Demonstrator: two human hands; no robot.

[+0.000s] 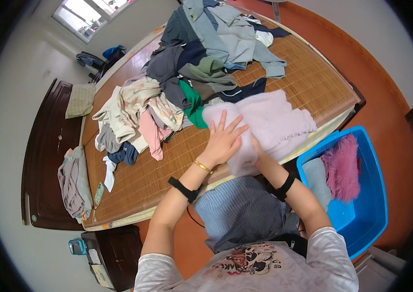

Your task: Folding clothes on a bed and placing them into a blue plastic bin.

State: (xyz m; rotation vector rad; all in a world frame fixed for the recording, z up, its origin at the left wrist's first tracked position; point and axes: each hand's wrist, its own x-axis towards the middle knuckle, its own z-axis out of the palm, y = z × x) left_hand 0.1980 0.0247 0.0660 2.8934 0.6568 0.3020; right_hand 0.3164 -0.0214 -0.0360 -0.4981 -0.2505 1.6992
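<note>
A pale pink fuzzy knit sweater (265,116) lies partly folded near the bed's edge, with a beaded trim along its lower right border. My left hand (224,140) rests flat on its folded part, fingers spread. My right hand (259,149) is at the near side of the same fold, its fingers partly hidden by the fabric, so its grip is unclear. A green garment (193,106) touches the sweater's left end. Beyond it spreads a heap of clothes, with a light blue garment (239,40) at the far end and a pink garment (150,135) at the left.
A blue plastic bin (372,219) stands on the floor to the right, holding a fluffy pink garment (345,171) and a grey-blue one (316,179). A phone (99,193) lies on the bed's woven mat (177,164) near a pillow (86,182). A dark nightstand (119,255) stands at lower left.
</note>
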